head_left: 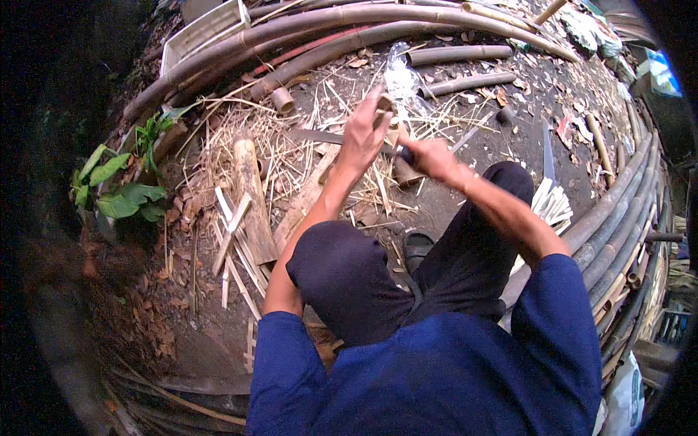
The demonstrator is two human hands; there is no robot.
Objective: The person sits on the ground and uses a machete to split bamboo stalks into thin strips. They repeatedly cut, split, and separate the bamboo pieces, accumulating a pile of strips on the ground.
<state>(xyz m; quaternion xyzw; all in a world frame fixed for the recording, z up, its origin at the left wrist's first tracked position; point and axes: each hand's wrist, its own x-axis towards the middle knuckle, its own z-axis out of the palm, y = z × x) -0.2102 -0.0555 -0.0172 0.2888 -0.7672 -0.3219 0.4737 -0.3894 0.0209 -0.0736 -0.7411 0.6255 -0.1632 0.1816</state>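
Bamboo is the material in your grip: your left hand is closed around a short bamboo piece, and it holds this piece upright in front of your knees, above the ground. Your right hand is closed on a dark handle of a blade, and the flat blade goes from that hand to the left, behind your left wrist. The blade seems to meet the bamboo piece near its lower part, but the exact contact is hidden by your fingers, so I cannot tell it surely. Both your forearms come up from the blue sleeves, and your knees in dark trousers are below the hands.

Under the hands, on the dark soil, many thin pale shavings and splinters lie. To your left a thick chopping log lies on the ground, with several flat bamboo strips across and beside it. To your right, just beside your right knee, a bundle of pale cut slats lies.

Further away, long bamboo poles lie across the top of the view, and more poles are stacked along the right side. A white plastic crate stands behind the poles at upper left. A green leafy plant grows at the left edge, well apart from your hands.
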